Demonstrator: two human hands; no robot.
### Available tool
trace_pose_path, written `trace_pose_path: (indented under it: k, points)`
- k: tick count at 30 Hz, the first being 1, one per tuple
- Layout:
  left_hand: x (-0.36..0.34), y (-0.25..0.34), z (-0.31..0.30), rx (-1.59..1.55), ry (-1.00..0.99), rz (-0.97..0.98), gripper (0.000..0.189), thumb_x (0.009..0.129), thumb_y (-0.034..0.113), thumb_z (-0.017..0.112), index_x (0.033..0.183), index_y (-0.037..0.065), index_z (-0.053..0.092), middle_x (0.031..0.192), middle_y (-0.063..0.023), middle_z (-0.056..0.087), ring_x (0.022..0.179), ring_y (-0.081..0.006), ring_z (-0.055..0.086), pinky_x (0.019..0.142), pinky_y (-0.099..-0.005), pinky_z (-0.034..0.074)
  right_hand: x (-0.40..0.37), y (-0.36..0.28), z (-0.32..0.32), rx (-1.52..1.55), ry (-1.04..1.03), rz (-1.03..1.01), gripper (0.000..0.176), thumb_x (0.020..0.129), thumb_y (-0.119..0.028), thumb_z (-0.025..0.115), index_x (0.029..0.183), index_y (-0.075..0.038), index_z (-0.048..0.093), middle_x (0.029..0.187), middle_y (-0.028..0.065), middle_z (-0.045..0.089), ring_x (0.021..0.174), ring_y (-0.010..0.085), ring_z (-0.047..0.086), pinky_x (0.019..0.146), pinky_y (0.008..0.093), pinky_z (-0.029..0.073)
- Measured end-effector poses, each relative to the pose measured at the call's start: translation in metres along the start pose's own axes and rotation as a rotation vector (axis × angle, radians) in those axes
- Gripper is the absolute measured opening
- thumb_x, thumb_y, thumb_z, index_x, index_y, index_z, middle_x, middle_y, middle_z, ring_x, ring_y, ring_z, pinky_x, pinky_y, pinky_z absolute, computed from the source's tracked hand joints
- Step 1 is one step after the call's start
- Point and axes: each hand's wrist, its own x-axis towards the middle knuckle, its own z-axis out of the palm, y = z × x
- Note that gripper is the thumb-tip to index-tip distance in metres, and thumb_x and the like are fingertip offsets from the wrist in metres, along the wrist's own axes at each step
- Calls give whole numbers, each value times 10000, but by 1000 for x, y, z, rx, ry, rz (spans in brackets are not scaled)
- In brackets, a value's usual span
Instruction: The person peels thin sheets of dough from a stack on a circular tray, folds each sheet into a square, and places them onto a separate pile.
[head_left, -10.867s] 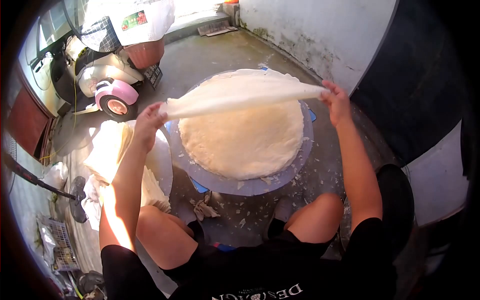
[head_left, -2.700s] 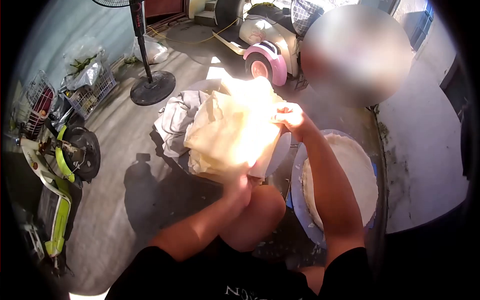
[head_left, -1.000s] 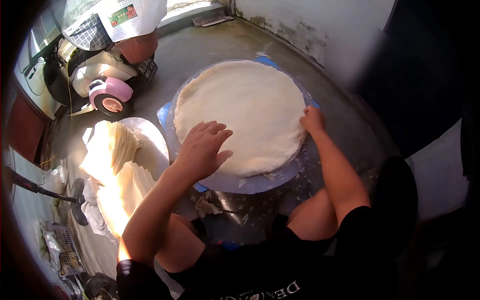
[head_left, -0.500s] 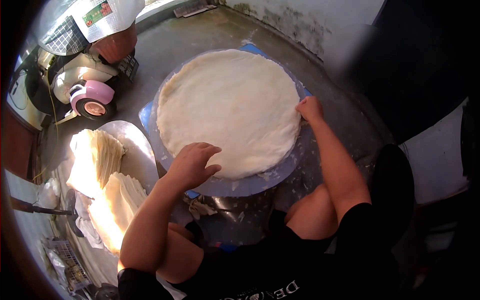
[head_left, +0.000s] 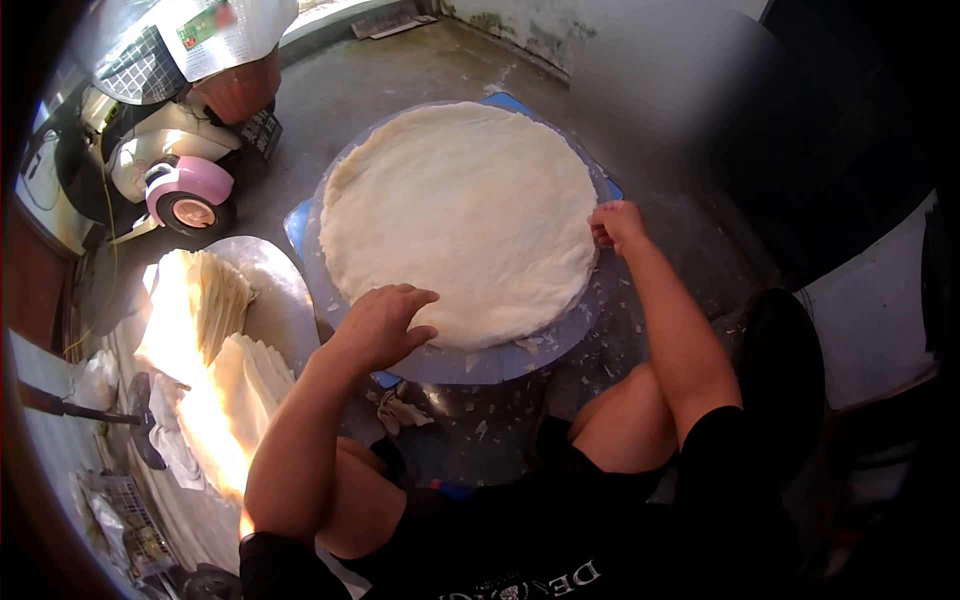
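A big round of pale dough sheets (head_left: 460,220), thick and slightly uneven on top, lies on a round grey board (head_left: 440,368). My left hand (head_left: 385,322) hovers low over its near left part, fingers stretched and thumb apart, holding nothing. At the right rim, my right hand (head_left: 620,226) has its fingers curled and pinched together on the dough edge. Blue corners of a support (head_left: 297,228) stick out from under the board. Small pale scraps lie along the board's near edge.
To the left, folded stacks of thin pale sheets (head_left: 245,385) lie beside another round board (head_left: 285,300). A pink-and-white wheeled item (head_left: 195,195) and a brown basket (head_left: 240,90) stand behind them. Pale flakes dot the floor. A dark blurred shape fills the upper right.
My right hand has shifted slightly down along the dough's rim, its fingers turned a little more into view. The left hand stays nearly in place. The whole view has tilted slightly.
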Motion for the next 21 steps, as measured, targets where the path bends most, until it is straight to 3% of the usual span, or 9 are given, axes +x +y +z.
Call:
trace_pose_path:
  k: [2, 4, 11, 14, 16, 17, 19, 20, 21]
  points:
    - [0, 0, -1, 3, -10, -9, 461, 871, 258, 723, 1288, 92, 618, 1231, -153, 654, 1171, -358, 594, 994, -441, 477, -9, -11, 7, 149, -26, 18, 155, 759, 17, 715, 885, -30, 638, 717, 72, 655, 553, 170, 604, 443, 314, 451]
    - [0, 0, 0, 2, -16, -4, 467, 872, 262, 722, 1295, 95, 615, 1231, -153, 656, 1161, -353, 602, 985, -438, 482, -11, -18, 12, 131, -75, -8, 283, 780, 2, 725, 1030, -48, 602, 777, 65, 654, 565, 167, 618, 465, 316, 494]
    - [-2, 4, 0, 5, -10, 18, 436, 864, 234, 717, 1262, 76, 635, 1170, -143, 675, 1105, -346, 623, 939, -434, 503, -3, -5, 17, 155, 35, 47, 253, 785, -43, 746, 996, -51, 606, 795, 76, 668, 581, 188, 636, 496, 347, 528]
    - [-1, 4, 0, -3, -17, 18, 435, 865, 233, 715, 1262, 74, 636, 1162, -147, 676, 1098, -351, 627, 935, -436, 505, -8, -5, 18, 34, 51, -8, 187, 791, -70, 744, 925, -43, 618, 808, 83, 677, 570, 199, 630, 485, 357, 513]
    - [-1, 4, 0, -11, -25, 15, 440, 864, 231, 716, 1265, 70, 635, 1164, -152, 677, 1099, -354, 628, 936, -437, 505, -13, -10, 16, -551, 88, -183, 143, 790, -83, 736, 863, -27, 627, 810, 82, 679, 593, 193, 626, 518, 342, 506]
    - [-1, 4, 0, -9, -27, 15, 440, 864, 231, 716, 1265, 70, 635, 1164, -152, 677, 1099, -354, 628, 936, -437, 505, -7, -4, 19, -549, 88, -182, 143, 790, -83, 736, 863, -27, 627, 810, 82, 679, 593, 193, 626, 518, 342, 506]
    - [-1, 4, 0, -1, -30, 20, 444, 862, 225, 717, 1268, 65, 634, 1169, -155, 677, 1105, -356, 626, 938, -437, 506, 14, 13, 25, -602, 135, -417, 121, 790, -75, 724, 846, -8, 640, 819, 62, 676, 653, 176, 629, 579, 308, 500]
    - [-1, 4, 1, 0, -30, 19, 444, 862, 225, 717, 1268, 65, 634, 1169, -155, 677, 1105, -356, 626, 938, -437, 506, 13, 8, 30, -602, 134, -417, 121, 790, -75, 724, 846, -8, 640, 819, 62, 676, 653, 176, 629, 579, 308, 500]
    - [-1, 4, 1, 0, -34, 20, 444, 860, 223, 718, 1266, 65, 635, 1173, -157, 677, 1107, -357, 625, 939, -437, 506, 6, -3, 39, -242, 14, -337, 109, 795, -65, 712, 865, -11, 648, 828, 50, 677, 686, 164, 631, 611, 297, 502]
